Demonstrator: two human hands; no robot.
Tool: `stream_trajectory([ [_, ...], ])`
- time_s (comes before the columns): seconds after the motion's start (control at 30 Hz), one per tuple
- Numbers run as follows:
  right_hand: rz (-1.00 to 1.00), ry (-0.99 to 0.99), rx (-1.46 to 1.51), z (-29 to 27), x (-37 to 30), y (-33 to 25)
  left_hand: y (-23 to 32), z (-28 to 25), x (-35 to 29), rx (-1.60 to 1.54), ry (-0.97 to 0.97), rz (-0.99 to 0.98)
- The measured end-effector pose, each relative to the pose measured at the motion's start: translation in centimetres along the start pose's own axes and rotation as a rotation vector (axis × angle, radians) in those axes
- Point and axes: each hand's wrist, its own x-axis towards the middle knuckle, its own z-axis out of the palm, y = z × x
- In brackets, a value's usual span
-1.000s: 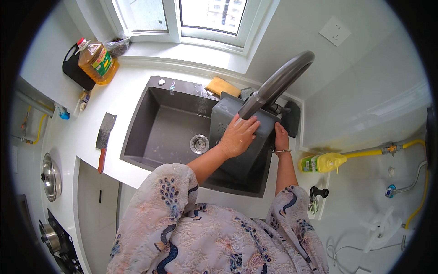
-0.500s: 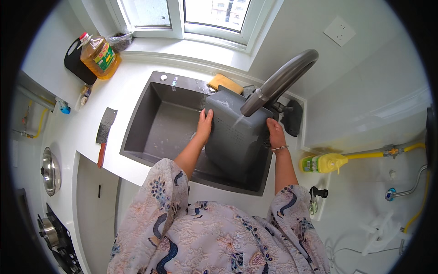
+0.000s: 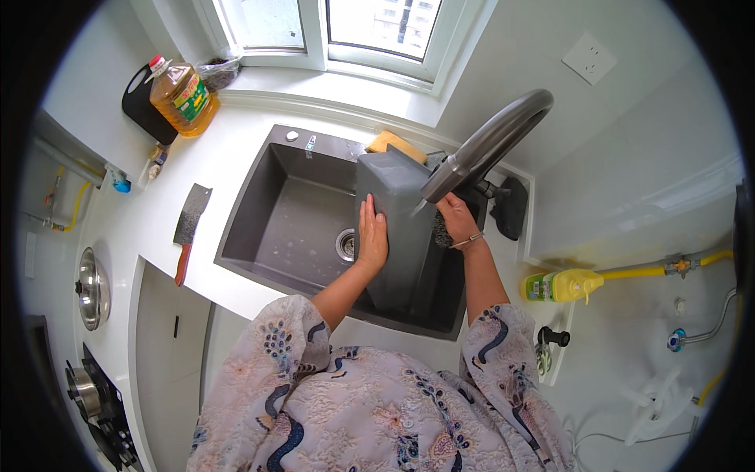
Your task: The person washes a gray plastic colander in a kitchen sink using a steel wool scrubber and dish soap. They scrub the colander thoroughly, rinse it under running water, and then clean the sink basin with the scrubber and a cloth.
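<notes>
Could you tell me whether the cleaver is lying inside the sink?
No, the cleaver lies on the white counter to the left of the sink.

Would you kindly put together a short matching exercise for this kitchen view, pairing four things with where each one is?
Things:
1. cleaver
2. yellow sponge
3. oil bottle
4. grey bin

Places:
A. standing in the sink under the faucet, between left hand and right hand
B. on the counter corner near the window
C. flat on the white counter left of the sink
D. on the back rim of the sink

Pairs: 1-C, 2-D, 3-B, 4-A
</notes>
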Motion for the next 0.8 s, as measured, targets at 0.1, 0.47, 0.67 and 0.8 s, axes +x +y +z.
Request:
stream_trajectory([
  [0.1,0.033,-0.062,0.027,-0.2,0.0,0.8,0.5,-0.9,-0.5,0.005,0.001,0.106],
  [0.47,0.055,-0.085,-0.228,-2.9,-3.9,0.7,7.0,-1.2,-1.2,0.237,-0.178,0.412],
  [0.67,0.090,-0.110,-0.201,-4.7,-4.1,0.8,7.4,0.5,-0.3,0.206,-0.148,0.447],
  [0.8,0.010,-0.128,-0.227,-2.7,-4.2,-0.3,8.4,0.4,2.1,0.101,-0.024,0.354],
])
